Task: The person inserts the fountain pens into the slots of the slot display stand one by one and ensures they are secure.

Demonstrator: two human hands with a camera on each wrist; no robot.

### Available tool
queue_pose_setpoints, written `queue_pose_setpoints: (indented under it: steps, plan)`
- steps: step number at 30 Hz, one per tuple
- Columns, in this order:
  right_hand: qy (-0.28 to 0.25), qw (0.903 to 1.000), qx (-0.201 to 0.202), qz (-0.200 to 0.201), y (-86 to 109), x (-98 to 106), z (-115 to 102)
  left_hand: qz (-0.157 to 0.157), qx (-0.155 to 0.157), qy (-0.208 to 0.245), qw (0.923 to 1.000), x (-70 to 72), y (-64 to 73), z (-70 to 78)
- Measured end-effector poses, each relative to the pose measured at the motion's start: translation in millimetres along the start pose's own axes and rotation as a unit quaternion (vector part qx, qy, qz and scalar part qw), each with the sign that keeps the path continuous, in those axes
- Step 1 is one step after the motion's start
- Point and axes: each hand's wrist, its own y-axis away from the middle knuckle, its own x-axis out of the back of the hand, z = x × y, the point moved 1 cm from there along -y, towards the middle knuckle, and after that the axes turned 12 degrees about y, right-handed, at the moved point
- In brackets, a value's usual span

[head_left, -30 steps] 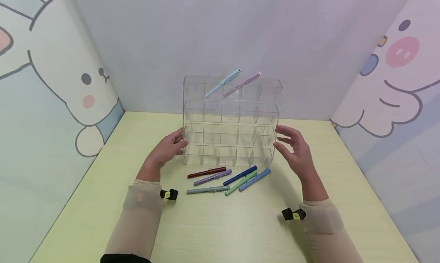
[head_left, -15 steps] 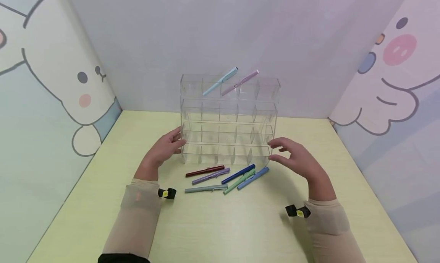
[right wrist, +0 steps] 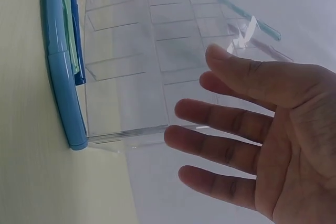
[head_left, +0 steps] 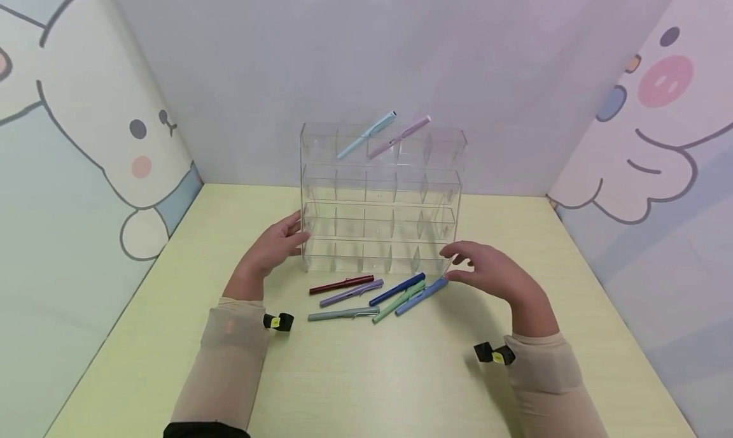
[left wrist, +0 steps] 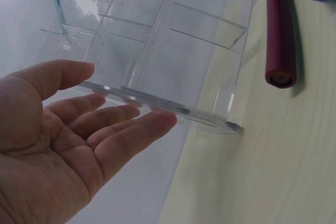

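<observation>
A clear acrylic pen rack [head_left: 380,199] with tiered compartments stands upright on the table. My left hand [head_left: 273,246] is at its left side, fingers fairly straight along the outside of the side panel and the thumb [left wrist: 79,72] at the panel's front edge. By the lower right corner hovers my right hand [head_left: 492,272], its fingers [right wrist: 215,153] spread apart and holding nothing. Its thumb side is near the end of a blue pen [head_left: 420,296]. Beside that lie a green pen [head_left: 399,303], a dark blue pen [head_left: 397,289], a grey-green pen [head_left: 342,314], a purple pen [head_left: 350,294] and a dark red pen [head_left: 341,285].
Across the rack's top tier lean a pale blue pen [head_left: 366,135] and a pale pink pen [head_left: 399,137]. A backdrop wall [head_left: 389,49] rises close behind the rack. Cartoon-printed panels flank the table [head_left: 366,381] on the left and right.
My right hand has moved down along the rack's right side, toward its lower corner and the blue pen. My left hand stays at the left side. The whole view shifted slightly.
</observation>
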Motion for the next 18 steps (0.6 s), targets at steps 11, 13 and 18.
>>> queue_pose_setpoints:
  steps: [11, 13, 18]
  plan:
    - [0.018, 0.9982, -0.003, -0.057, -3.0, -5.7, -7.4, 0.004, 0.004, -0.001, 1.0000, -0.5, 0.7, -0.3]
    - [0.023, 0.9973, 0.000, -0.070, -4.4, -8.2, -8.6, 0.005, 0.002, 0.002, 1.0000, -0.7, 0.7, 0.0]
    - [0.047, 0.9945, -0.006, -0.093, -6.6, -15.2, -12.6, 0.000, -0.004, 0.006, 1.0000, -1.0, 0.7, 0.9]
